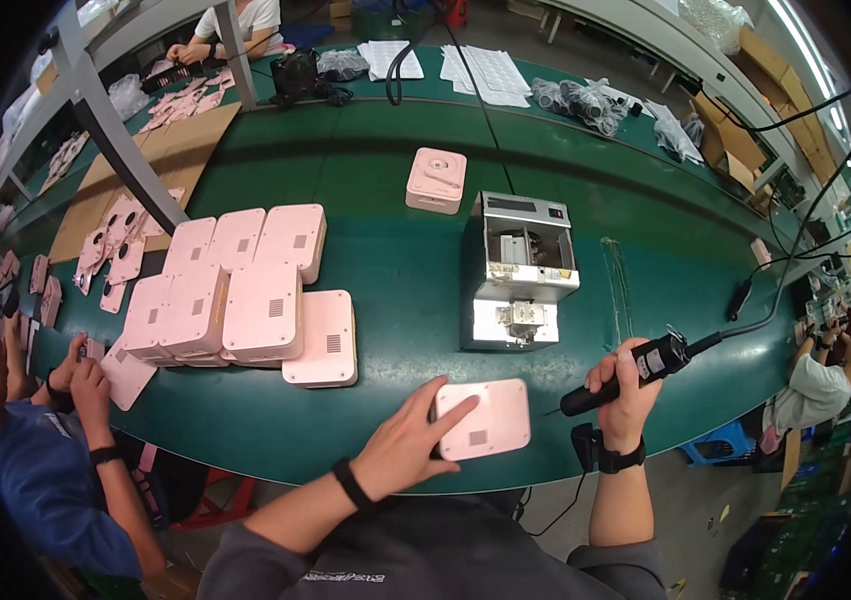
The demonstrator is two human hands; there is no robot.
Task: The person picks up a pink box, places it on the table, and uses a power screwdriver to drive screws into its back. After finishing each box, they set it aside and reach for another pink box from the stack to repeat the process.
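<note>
Near the bench's front edge lies a pink, square, round-cornered plastic device housing (486, 420), its face with a small vent grille turned up. My left hand (411, 435) grips its left side, the index finger resting across the top face. To the right, my right hand (628, 395) is wrapped round a black corded electric screwdriver (596, 400). Its thin bit points left, toward the housing but apart from it. Just beyond stands a silver metal machine (518, 270) with an open bay and a small fixture at its front.
Several similar pink housings (264, 305) are stacked on the green bench (401, 300) at left. Another pink housing (437, 180) sits farther back. A grey post (131, 165) rises at left, beside cardboard bearing pink parts. A co-worker (56, 470) works at far left. The screwdriver cable (756, 320) runs up right.
</note>
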